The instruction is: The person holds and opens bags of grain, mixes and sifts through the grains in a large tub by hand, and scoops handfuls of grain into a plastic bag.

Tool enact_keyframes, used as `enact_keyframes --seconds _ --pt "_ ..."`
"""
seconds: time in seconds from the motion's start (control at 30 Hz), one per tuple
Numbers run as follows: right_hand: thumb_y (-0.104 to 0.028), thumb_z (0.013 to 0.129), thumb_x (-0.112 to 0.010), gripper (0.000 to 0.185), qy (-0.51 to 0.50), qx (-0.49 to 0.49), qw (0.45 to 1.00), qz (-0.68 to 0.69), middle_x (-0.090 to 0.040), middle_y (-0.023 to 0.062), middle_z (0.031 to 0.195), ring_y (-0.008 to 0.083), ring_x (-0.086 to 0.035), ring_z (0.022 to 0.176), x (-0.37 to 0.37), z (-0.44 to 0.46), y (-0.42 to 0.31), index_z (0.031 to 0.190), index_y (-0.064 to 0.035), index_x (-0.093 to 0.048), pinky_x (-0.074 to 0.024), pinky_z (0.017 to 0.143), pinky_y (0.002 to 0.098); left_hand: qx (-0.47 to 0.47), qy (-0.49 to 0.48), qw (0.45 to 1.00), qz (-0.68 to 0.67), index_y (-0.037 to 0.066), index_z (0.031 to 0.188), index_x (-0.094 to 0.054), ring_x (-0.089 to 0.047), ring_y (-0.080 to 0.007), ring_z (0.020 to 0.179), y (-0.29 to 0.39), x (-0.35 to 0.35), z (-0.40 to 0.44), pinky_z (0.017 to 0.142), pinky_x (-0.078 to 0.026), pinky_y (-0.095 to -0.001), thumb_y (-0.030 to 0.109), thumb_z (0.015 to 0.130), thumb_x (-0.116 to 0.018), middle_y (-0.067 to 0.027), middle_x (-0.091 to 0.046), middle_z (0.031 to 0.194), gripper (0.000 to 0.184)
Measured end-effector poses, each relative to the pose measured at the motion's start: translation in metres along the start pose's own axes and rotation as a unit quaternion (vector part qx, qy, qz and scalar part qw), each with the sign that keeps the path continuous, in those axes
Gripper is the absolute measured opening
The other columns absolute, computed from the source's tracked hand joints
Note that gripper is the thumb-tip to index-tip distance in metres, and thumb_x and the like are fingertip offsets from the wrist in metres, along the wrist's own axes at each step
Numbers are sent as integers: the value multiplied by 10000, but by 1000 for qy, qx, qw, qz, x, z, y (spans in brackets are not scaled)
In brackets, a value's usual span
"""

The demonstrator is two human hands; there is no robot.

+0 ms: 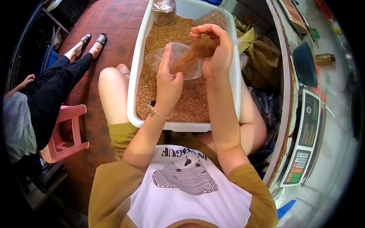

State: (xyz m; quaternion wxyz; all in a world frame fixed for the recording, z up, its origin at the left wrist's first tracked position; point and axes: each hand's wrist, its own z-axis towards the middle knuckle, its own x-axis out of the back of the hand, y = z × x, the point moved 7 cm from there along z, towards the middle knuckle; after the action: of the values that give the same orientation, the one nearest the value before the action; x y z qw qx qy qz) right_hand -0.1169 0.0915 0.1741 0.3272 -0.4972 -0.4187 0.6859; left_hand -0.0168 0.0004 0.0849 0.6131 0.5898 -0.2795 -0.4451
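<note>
A clear plastic bag is spread open above the brown flakes that cover the bottom of a white tub. My left hand grips the bag at its near left rim, thumb and fingers around the edge. Over the bag's right side, my right hand is cupped around a handful of the same loose flakes. A stream of them slides from that palm down into the bag's mouth. The exact kind of flakes cannot be made out.
Filled clear bags, one upright and one lying, sit at the tub's far end. A digital scale and a dark bowl are on the counter at right. Another person's legs and a pink stool are at left.
</note>
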Motion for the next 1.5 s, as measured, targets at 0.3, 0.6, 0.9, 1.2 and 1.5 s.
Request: enact_keyframes --seconds 0.3,0.6,0.9,1.2,1.5 --pt "-137 940 -517 250 -23 68 991 -111 -700 105 856 155 -644 781 19 -5 -1 881 37 -686 -517 773 290 -5 -1 1000 -27 -65 1471 -307 -310 -288 1436 3 0 0 1163 -275 -344 -158 707 -428 -221 -335 1525 778" --pt "-117 949 -525 213 154 -18 963 -218 -678 83 832 153 -628 768 153 -37 82 910 24 -681 -513 727 290 -6 -49 997 -61 -73 1477 -293 -595 -201 1087 39 -19 35 861 -506 -271 -175 739 -412 -215 -429 1458 754" --pt "-124 934 -523 216 209 -109 951 -199 -681 86 837 152 -631 767 185 -44 108 922 13 -690 -511 729 287 19 -49 982 -179 -52 1437 -393 -574 -70 749 85 -13 98 628 -483 -181 -81 836 -505 -99 -590 1202 612" --pt "-159 960 -528 228 217 18 910 -354 -668 79 1026 168 -609 964 184 -17 101 1061 -5 -663 -462 865 298 19 -35 996 -84 -48 1458 -359 -478 -259 1319 54 9 47 703 -534 -225 -141 780 -400 -161 -358 1529 686" --pt "-245 962 -535 333 -53 40 825 -561 -677 145 1167 314 -631 1048 153 52 142 1166 -19 -668 -444 988 366 11 -30 998 -47 -26 1484 -313 -306 -328 1429 56 12 3 756 -562 -226 -169 789 -353 -147 -303 1560 711"
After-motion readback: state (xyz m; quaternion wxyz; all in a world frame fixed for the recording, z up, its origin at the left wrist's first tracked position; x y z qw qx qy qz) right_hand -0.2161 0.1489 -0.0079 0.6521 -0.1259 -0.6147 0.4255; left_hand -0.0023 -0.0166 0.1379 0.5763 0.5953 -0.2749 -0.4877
